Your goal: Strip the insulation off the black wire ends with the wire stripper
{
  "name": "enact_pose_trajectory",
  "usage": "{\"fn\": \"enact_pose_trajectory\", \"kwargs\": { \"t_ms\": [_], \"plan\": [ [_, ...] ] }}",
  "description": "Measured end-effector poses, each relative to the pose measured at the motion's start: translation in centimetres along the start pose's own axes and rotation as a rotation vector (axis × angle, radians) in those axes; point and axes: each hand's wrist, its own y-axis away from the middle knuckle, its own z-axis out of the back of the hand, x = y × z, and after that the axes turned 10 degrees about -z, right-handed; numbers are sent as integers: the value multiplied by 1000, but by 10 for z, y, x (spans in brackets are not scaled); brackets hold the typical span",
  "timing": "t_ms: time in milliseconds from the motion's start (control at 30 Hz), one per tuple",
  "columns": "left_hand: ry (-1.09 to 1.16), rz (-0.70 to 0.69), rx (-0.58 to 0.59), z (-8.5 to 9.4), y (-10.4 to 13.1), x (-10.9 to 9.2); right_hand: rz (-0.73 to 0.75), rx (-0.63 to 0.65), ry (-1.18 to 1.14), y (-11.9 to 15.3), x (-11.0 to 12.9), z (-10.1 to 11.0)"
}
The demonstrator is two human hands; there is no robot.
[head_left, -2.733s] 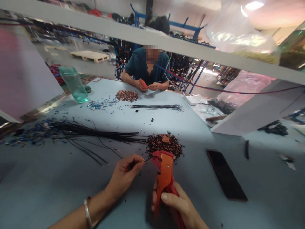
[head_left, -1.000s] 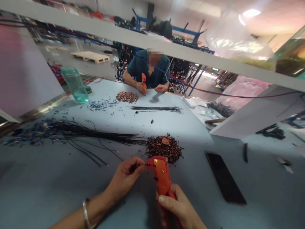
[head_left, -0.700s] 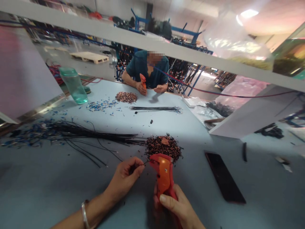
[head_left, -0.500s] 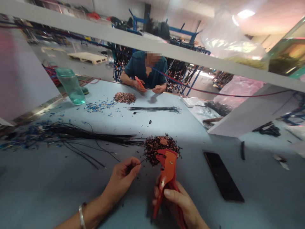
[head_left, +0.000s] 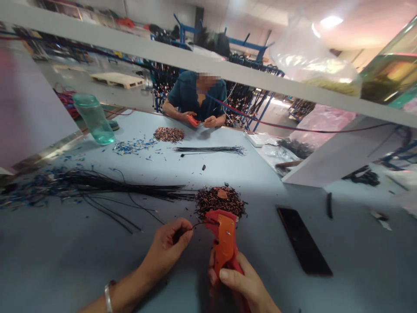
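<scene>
While the left hand [head_left: 169,243] comes in from the near left, its thumb and forefinger press together, clamped on a thin black wire [head_left: 198,224]. Out runs that wire, a short curve to the right, and its far end disappears at the head of a red-and-orange hand tool [head_left: 225,237]! Whether the tool's jaws bite on it, I cannot tell from here. Now the right hand [head_left: 244,278]: fingers closed firmly round the tool's handles, thumb lying along the near side, the head standing up and just in front of a heap of black and copper-coloured clippings [head_left: 220,204].

Over to the grey-blue worktop [head_left: 260,248], and it's busy! A long bundle of black wires [head_left: 130,186] stretches out left of the heap, a few strands straying toward the near side, with blue-tipped ends [head_left: 39,184] crowding the far left. On the right lies a dark phone [head_left: 304,241].

Across the worktop, a co-worker [head_left: 185,89] in a dark teal top grips a red tool [head_left: 193,121], near a coppery pile [head_left: 168,134] and a second, smaller wire bundle [head_left: 210,150]. A greenish bottle [head_left: 94,119] leans in view at left, a white beam [head_left: 130,50] slants overhead, and a wooden pallet [head_left: 117,80] sits on the floor beyond.
</scene>
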Motion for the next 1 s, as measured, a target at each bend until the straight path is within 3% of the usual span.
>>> {"fn": "enact_pose_trajectory", "kwargs": {
  "t_ms": [267,667,1000],
  "plan": [
    [64,-6,-118,1,0,0,-50,56,7,0,-1,1],
    [-164,-138,-201,-1,0,-4,67,76,-35,-3,-12,6],
    [-329,-195,-256,-2,0,-2,-1,17,27,0,-5,3]
  ]
}}
